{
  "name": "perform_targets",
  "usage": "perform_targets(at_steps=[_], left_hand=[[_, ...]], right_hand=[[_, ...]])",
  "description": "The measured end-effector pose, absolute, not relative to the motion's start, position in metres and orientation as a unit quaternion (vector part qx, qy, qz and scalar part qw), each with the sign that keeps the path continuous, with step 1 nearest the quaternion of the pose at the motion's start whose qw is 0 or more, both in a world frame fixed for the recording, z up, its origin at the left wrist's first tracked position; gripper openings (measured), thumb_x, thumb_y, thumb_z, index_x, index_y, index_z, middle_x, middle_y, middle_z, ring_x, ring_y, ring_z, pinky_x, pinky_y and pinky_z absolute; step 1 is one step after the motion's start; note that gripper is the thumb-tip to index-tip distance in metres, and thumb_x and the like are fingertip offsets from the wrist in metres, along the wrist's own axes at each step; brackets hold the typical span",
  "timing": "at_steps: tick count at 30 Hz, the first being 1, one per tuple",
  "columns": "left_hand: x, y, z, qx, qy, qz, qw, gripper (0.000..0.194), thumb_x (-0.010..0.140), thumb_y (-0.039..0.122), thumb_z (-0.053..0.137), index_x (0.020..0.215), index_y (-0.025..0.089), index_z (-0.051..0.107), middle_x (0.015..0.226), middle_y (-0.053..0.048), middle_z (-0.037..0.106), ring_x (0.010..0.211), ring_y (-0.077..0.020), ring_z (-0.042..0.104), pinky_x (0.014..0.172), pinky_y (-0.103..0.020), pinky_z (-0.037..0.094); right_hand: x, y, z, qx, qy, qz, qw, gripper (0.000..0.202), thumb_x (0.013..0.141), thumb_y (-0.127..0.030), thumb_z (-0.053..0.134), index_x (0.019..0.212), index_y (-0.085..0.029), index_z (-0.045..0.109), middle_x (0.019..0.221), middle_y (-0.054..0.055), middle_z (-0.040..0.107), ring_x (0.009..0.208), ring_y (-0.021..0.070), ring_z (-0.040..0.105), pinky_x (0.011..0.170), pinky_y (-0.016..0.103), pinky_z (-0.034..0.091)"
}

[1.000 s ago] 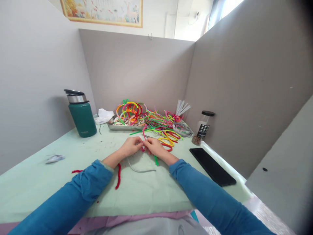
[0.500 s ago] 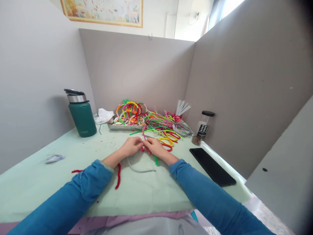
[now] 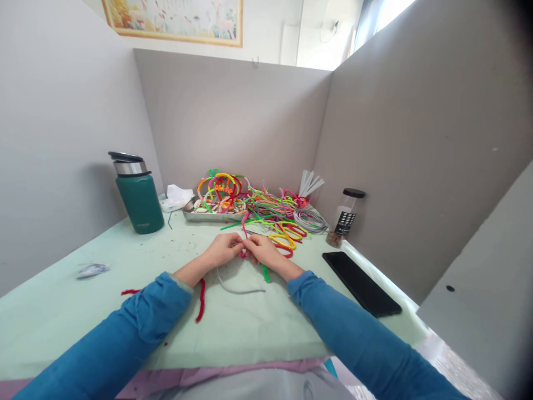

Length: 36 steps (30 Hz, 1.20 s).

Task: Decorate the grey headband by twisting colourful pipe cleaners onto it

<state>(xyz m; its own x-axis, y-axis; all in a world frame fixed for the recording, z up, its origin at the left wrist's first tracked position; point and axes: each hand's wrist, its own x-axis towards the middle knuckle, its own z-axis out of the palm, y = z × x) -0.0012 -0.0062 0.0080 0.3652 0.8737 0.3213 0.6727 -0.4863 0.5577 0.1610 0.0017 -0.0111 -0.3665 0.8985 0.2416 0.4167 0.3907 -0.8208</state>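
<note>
My left hand (image 3: pixel 225 249) and my right hand (image 3: pixel 262 250) meet over the middle of the table, fingertips pinched together. Between them both hold a pink pipe cleaner (image 3: pixel 244 223), whose upper end sticks up above the fingers; a bit of pink also shows below. The part inside the fingers is hidden. A grey wire (image 3: pixel 237 291) curves out from under my left hand across the cloth. A green pipe cleaner piece (image 3: pixel 265 273) lies below my right hand, and a red pipe cleaner piece (image 3: pixel 201 301) lies by my left wrist.
Behind the hands stand a metal tray (image 3: pixel 212 217) with colourful pipe-cleaner shapes and a heap of pipe cleaners (image 3: pixel 275 204). A coil of grey wire (image 3: pixel 311 220) lies beside them. A green bottle (image 3: pixel 140 203) stands left; a jar (image 3: pixel 345 218) and black phone (image 3: pixel 361 283) are right.
</note>
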Motion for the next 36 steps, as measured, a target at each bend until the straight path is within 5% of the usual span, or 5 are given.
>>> perform_targets(at_steps=[36], left_hand=[[-0.0007,-0.0066,0.0085,0.821,0.473,0.276,0.157,0.024,0.076,0.032,0.043,0.077,0.016,0.061,0.061,0.001,0.059,0.051,-0.0096,0.048,0.05,-0.019,0.034]], right_hand=[[0.1615,-0.0009,-0.0089,-0.435,-0.772,0.312,0.342,0.024,0.085,-0.031,0.043,0.071,-0.015,0.054,0.051,-0.003,0.054,0.042,0.0057,0.047,0.042,0.015,0.033]])
